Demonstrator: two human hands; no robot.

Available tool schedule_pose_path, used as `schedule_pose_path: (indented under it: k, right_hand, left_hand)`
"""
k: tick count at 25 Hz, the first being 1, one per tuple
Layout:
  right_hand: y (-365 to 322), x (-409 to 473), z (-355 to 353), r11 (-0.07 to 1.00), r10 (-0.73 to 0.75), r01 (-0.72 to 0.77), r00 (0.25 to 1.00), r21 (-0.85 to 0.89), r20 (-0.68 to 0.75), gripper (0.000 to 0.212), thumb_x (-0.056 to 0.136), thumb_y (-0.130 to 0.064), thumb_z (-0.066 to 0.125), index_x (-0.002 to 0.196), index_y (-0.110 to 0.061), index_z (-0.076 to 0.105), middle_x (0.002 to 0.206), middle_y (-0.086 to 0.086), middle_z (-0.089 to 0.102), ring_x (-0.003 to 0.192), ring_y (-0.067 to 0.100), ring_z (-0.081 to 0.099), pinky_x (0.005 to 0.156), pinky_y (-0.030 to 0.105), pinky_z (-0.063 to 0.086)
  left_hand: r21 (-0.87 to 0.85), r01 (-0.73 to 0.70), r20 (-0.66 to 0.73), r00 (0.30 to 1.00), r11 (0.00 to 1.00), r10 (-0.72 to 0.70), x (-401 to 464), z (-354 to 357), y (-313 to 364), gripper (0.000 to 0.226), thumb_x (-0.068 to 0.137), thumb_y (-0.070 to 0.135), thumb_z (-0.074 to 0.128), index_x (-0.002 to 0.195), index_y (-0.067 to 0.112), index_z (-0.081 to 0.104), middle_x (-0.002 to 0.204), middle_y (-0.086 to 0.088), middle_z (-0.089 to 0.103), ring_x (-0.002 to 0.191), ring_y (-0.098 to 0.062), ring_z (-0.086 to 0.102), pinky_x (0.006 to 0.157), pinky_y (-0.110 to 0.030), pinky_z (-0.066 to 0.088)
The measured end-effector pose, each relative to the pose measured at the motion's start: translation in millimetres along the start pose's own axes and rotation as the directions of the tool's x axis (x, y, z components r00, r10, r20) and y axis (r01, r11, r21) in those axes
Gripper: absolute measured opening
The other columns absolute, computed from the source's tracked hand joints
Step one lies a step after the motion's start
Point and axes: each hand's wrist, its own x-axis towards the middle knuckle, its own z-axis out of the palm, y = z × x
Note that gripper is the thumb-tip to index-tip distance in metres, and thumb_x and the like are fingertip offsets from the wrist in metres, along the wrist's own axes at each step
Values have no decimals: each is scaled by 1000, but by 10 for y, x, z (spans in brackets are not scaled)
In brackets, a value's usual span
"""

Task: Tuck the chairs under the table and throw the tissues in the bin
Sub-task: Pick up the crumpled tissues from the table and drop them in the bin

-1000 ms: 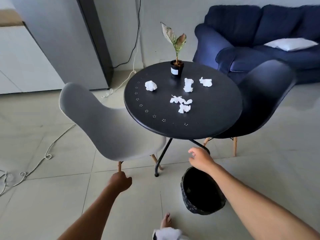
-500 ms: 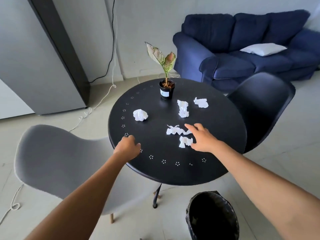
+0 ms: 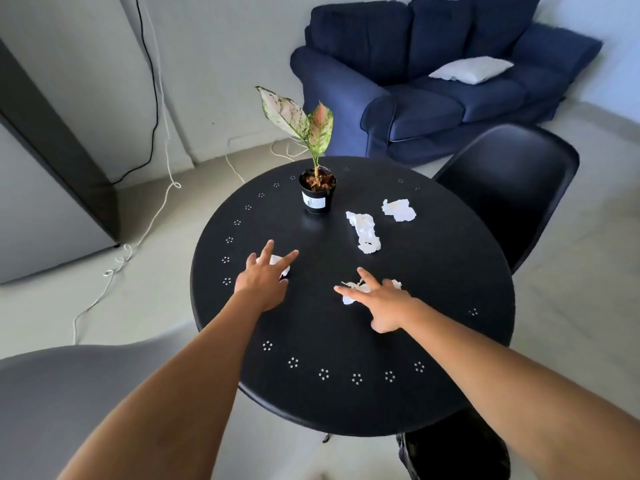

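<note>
I see my left hand spread over a crumpled tissue at nine o'clock on the round black bench, fingers splayed, touching it. My right hand lies fanned over more tissue scraps near the centre. Two further tissues, a long one and a smaller one, sit toward one o'clock. A potted plant stands at twelve. The black chair is at two o'clock, the grey chair at eight, the bin at five.

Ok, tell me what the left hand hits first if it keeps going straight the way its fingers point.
The left hand meets the crumpled tissue right under its spread fingers; it is probably almost touching already, though the height is unclear.
</note>
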Motion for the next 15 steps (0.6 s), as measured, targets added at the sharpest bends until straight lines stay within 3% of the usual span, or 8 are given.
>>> schedule_pose_path:
  k: [4, 6, 9, 11, 13, 15]
  right_hand:
    - [29, -17, 206, 996, -10, -13, 967, -86, -256, 61, 90, -12, 44, 144, -34, 28, 147, 4, 28, 121, 31, 39, 92, 45, 45]
    - [30, -34, 340, 996, 16, -45, 939, -78, -343, 50, 91, -13, 42, 139, -22, 36, 137, 8, 39, 112, 31, 45, 85, 42, 48]
    - [22, -67, 460, 995, 89, -101, 905, -8, -417, 36, 94, -17, 45, 130, -13, 46, 123, 10, 47, 99, 29, 55, 69, 38, 51]
    - [-3, -150, 464, 992, 95, -122, 838, -15, -537, 26, 86, -25, 62, 107, -9, 62, 99, 8, 61, 74, 22, 65, 48, 30, 50]
    - [21, -256, 500, 987, 104, -155, 786, -31, -610, 28, 65, -32, 84, 74, -10, 68, 63, 2, 63, 41, 16, 61, 28, 21, 38]
    - [106, -405, 569, 983, 154, -182, 735, 27, -660, 32, 59, -34, 86, 60, -12, 63, 48, -1, 57, 28, 16, 53, 25, 17, 31]
  left_hand:
    - [-38, -15, 21, 1000, 999, 16, 112, 126, -38, 55, 94, 21, 43, 145, 41, 30, 157, 4, 18, 135, -30, 31, 97, -45, 49]
    - [-66, -15, -39, 999, 998, 12, 118, 192, -52, 48, 92, 15, 43, 136, 34, 44, 142, 1, 36, 123, -28, 41, 87, -41, 53]
    - [-142, -34, -136, 991, 989, 14, 98, 230, 4, 34, 88, 9, 45, 117, 23, 56, 122, -6, 46, 107, -29, 49, 73, -38, 51]
    - [-190, -81, -201, 979, 978, 42, 46, 247, 108, 30, 88, 8, 46, 114, 18, 59, 115, -10, 49, 100, -32, 53, 71, -38, 50]
    - [-237, -149, -254, 963, 960, 86, -28, 279, 284, 29, 89, 8, 47, 112, 16, 61, 110, -12, 51, 95, -34, 55, 72, -39, 51]
    - [-275, -221, -269, 952, 936, 145, -123, 335, 532, 27, 89, 8, 47, 110, 15, 63, 106, -11, 53, 92, -34, 57, 72, -38, 52]
